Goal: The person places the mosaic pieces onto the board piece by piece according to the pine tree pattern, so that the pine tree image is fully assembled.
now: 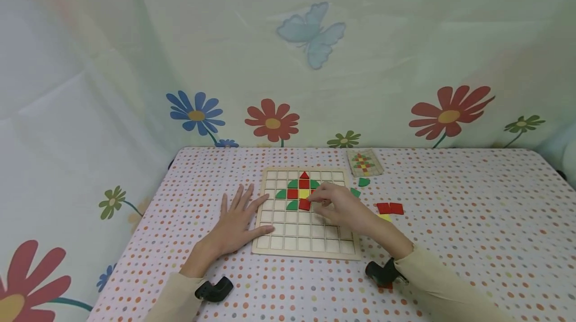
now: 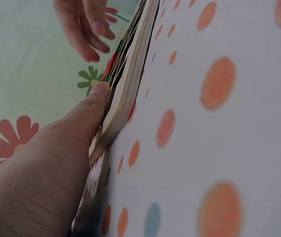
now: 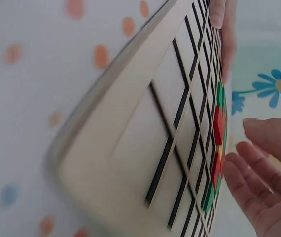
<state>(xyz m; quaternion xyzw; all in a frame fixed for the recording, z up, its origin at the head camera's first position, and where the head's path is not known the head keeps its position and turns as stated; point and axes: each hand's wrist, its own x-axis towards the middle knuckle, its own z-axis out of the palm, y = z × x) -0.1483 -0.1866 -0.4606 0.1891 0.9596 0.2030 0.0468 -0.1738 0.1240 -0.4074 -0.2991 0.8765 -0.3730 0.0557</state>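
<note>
A wooden grid board (image 1: 292,244) lies on the table with red, green and yellow tiles set in its upper squares. My left hand (image 1: 234,224) rests spread at the board's left edge; its thumb (image 2: 88,111) touches the rim in the left wrist view. Over the upper middle is my right hand (image 1: 339,204), its fingertips beside a red square tile (image 1: 304,204) that sits slightly askew below a yellow tile (image 1: 304,193). In the right wrist view, the right thumb (image 3: 271,138) and fingers are apart, with no tile visible between them.
A pattern card (image 1: 364,163) lies beyond the board's upper right corner. Near it are loose green tiles (image 1: 364,182). Two red squares (image 1: 390,208) and a partly covered yellow tile (image 1: 385,217) lie right of the board. A printed cloth hangs behind the table.
</note>
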